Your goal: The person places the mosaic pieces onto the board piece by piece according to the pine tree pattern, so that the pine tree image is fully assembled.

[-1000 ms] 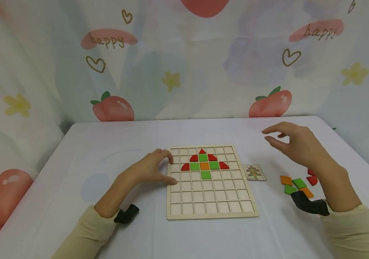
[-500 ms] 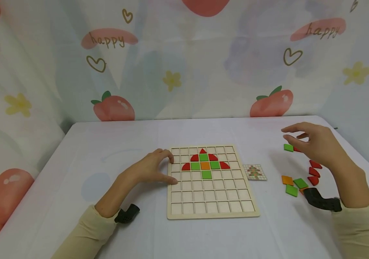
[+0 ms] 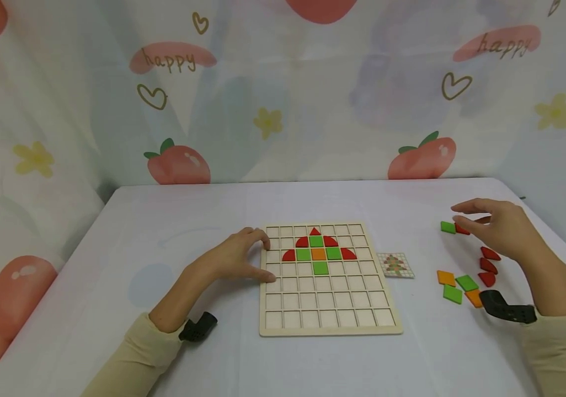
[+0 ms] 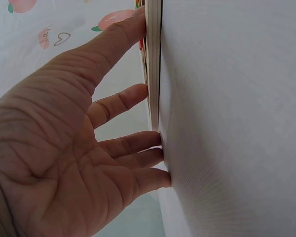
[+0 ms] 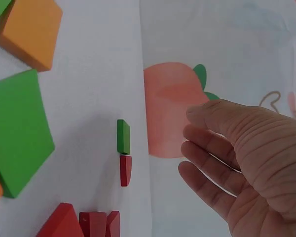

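My left hand (image 3: 230, 256) rests at the left edge of a wooden grid board (image 3: 330, 331). Its thumb and fingertips touch the frame, seen edge-on in the left wrist view. Red, green and orange tiles fill some cells near the board's top, with an orange square (image 3: 319, 254) in the middle. My right hand (image 3: 503, 226) hovers above the table at the right with nothing between its fingers. Near its fingertips lie a green tile (image 3: 447, 227) and a red tile (image 3: 462, 229), the latter partly hidden by the thumb in the head view.
A small pattern card (image 3: 396, 265) lies against the board's right side. Several red rounded tiles (image 3: 488, 264) lie in a row below my right hand. Nearer are loose green tiles (image 3: 452, 294) and orange tiles (image 3: 445, 277). A patterned cloth hangs behind the table.
My right hand has moved right and slightly down, uncovering the red tiles and the far green tile. My left hand has stayed at the board's edge. The head view has shifted slightly.
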Available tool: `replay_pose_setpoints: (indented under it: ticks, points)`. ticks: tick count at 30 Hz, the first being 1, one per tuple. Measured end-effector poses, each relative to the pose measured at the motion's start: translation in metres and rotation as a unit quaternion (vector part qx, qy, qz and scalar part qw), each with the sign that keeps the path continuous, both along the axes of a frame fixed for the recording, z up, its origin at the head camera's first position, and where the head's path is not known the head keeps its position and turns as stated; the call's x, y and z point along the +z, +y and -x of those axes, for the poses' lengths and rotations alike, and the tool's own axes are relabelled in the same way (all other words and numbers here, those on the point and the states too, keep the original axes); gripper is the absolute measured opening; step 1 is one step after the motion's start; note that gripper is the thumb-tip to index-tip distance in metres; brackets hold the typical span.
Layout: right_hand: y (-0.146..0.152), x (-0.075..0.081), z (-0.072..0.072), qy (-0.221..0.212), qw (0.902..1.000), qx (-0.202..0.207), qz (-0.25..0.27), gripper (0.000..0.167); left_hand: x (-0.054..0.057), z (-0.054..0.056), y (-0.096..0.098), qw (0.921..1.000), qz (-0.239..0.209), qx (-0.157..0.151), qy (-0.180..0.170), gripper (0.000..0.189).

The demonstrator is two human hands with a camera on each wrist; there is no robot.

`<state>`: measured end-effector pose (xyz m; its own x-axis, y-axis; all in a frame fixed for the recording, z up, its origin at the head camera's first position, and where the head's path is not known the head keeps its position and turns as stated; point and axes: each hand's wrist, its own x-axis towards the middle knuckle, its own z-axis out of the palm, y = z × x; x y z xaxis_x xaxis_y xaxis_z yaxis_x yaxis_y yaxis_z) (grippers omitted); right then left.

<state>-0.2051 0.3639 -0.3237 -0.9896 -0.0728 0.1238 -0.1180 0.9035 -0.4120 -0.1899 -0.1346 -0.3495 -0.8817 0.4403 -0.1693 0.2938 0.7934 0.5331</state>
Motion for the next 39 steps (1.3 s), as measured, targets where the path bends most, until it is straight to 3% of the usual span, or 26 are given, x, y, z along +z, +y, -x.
replay_pose_setpoints:
  ticks: [13,32,39]
  points:
    - [0.015,-0.017,0.006,-0.114,0.9935,0.002,-0.007,0.049,0.003,-0.003,0.0,0.9999,0.003,0.01,-0.004,0.059]
    - [0.021,-0.027,0.004,-0.071,0.9969,0.009,-0.033,0.039,0.002,-0.002,0.001,1.0,0.002,0.006,-0.002,0.06]
    - [0.018,-0.026,0.006,-0.076,0.9958,0.004,-0.05,0.038,0.001,-0.001,0.001,1.0,0.002,0.006,-0.004,0.059]
